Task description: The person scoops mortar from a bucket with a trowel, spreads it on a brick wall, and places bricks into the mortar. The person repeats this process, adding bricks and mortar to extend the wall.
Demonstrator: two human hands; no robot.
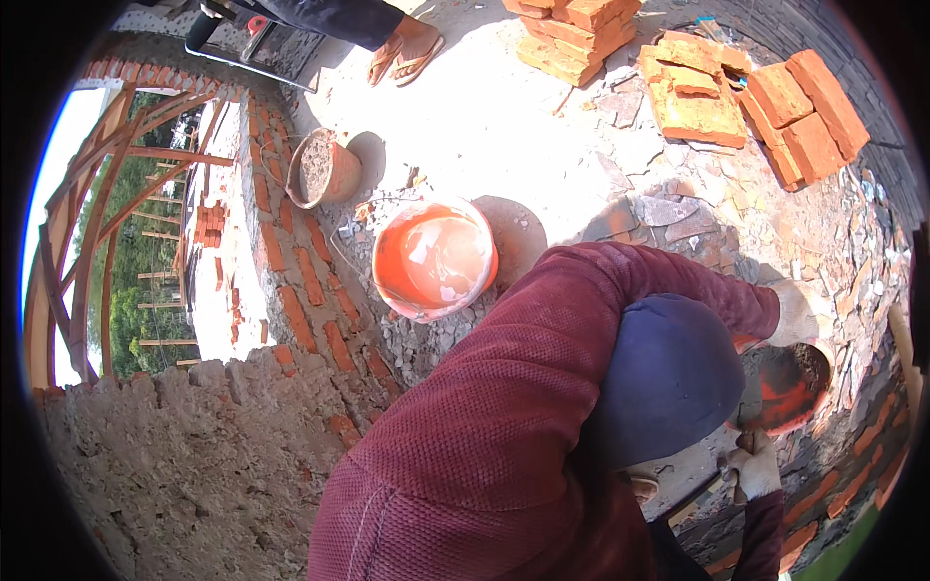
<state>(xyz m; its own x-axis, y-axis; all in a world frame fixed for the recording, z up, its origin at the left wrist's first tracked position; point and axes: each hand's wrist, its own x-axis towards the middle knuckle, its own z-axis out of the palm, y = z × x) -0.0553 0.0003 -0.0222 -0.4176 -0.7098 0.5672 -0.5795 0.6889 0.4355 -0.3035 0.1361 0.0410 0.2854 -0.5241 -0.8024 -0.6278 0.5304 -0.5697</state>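
Observation:
Neither my left hand nor my right hand shows. A co-worker in a maroon knit top (pixel 465 445) and a dark blue cap (pixel 668 378) bends over close in front, filling the lower middle. One of that person's hands, in a pale glove (pixel 802 310), is at the rim of a red-orange bucket (pixel 783 387) with dark mortar inside. Their other gloved hand (pixel 758 470) is closed near the bucket's lower side, by a dark bar-like thing whose kind I cannot make out. The cap hides part of the bucket.
An orange tub (pixel 434 259) with whitish residue and a bucket of mortar (pixel 325 169) stand on the rubble-strewn floor. Brick stacks (pixel 697 92) lie at the far right. A rough brick wall (pixel 300 281) runs along the left. Another person's sandalled feet (pixel 407 53) are at the top.

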